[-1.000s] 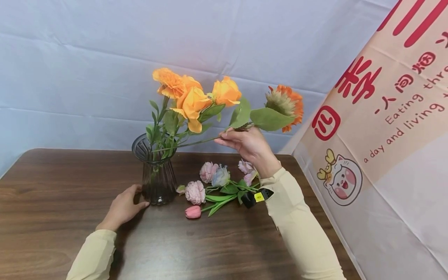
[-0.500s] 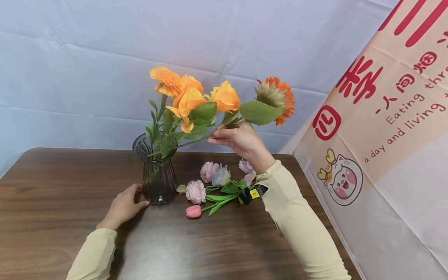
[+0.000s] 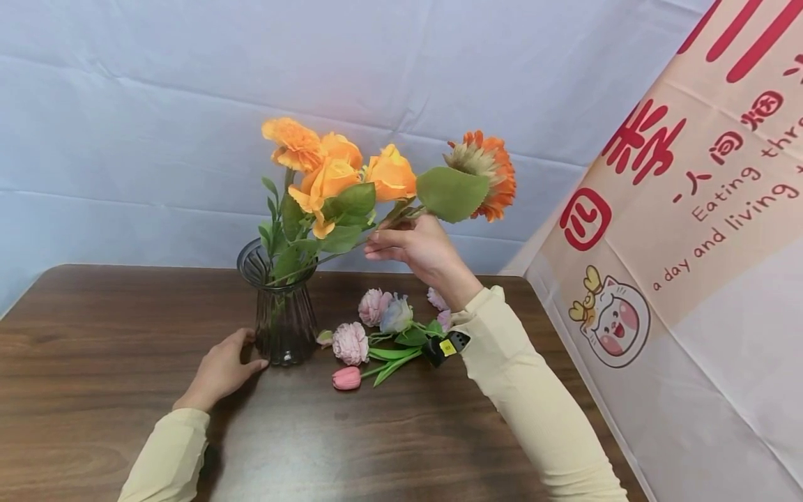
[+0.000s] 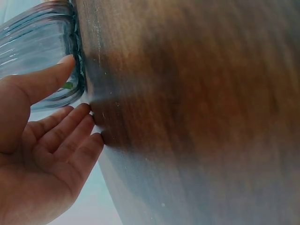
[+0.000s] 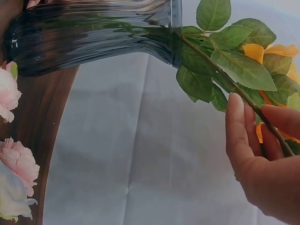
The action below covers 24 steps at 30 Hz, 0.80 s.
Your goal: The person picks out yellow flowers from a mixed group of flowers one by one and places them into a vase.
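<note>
A ribbed smoky glass vase (image 3: 286, 324) stands on the table, holding several yellow-orange flowers (image 3: 329, 181) with green leaves. My left hand (image 3: 219, 369) rests low beside it, thumb at the base, fingers nearly straight along the tabletop. The left wrist view shows that thumb (image 4: 51, 79) overlapping the glass. Above the table, my right hand (image 3: 423, 251) pinches the stem of an artificial orange flower (image 3: 492, 174), whose head tilts away to the right. In the right wrist view the stem (image 5: 211, 65) slants between thumb and fingers into the mouth of the vase (image 5: 93, 37).
Pink and pale blue artificial flowers (image 3: 395, 315) lie right of the vase, with a pink tulip (image 3: 346, 378) in front. A black wrist camera (image 3: 444, 347) on the right sleeve overlaps their leaves. Behind the wooden table (image 3: 351, 446) hangs a pale cloth; a printed banner (image 3: 677, 209) stands at right.
My right hand has moved left toward the vase, bringing the orange flower left and slightly up. The yellow-orange blooms have shifted a little left. My left hand and the vase stay put.
</note>
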Tool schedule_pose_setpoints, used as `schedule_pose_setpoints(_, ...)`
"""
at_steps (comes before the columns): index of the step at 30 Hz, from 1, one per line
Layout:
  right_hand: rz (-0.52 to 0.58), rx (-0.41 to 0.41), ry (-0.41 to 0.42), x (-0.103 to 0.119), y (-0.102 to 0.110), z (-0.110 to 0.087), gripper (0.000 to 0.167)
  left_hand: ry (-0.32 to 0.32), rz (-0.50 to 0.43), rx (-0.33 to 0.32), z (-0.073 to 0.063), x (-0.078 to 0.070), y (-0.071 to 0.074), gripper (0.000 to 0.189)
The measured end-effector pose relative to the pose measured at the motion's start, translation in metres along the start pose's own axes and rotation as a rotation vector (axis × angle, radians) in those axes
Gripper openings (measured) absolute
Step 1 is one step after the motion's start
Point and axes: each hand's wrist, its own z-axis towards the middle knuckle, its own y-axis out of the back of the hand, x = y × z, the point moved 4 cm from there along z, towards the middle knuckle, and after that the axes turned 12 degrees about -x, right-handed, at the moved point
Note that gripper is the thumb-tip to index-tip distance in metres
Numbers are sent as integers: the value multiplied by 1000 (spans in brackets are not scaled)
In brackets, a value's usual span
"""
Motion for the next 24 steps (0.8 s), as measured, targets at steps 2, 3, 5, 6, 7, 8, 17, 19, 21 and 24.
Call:
schedule_pose_setpoints(2,-11,-2,2,-1,-2,1,8,0,-3,0,0,0,0,54)
schedule_pose_setpoints(3,-20,-4,4,-1,-2,1,7,0,-3,1,0,0,0,54)
schedule_pose_setpoints(5,-40,-11,8,-2,-3,3,3,0,-5,1,0,0,0,54)
schedule_pose_setpoints(6,-47,-15,8,-2,-4,3,3,0,-7,1,0,0,0,54)
schedule_pose_setpoints(7,-53,-17,8,-3,-5,4,4,-2,-9,-2,0,0,0,54)
schedule_pose_setpoints(8,-58,-17,9,-3,-5,5,6,-4,-10,-4,0,0,0,54)
schedule_pose_setpoints(17,-92,-13,31,-2,-12,5,5,-15,-14,-15,-1,0,1,53)
schedule_pose_setpoints(19,-99,-13,33,-3,-12,6,6,-15,-16,-16,-1,0,1,53)
schedule_pose_setpoints(21,-103,-14,30,-4,-13,6,6,-14,-17,-14,-1,0,1,54)
schedule_pose_setpoints(24,-91,-13,21,-4,-14,6,6,-11,-17,-10,-1,0,0,54)
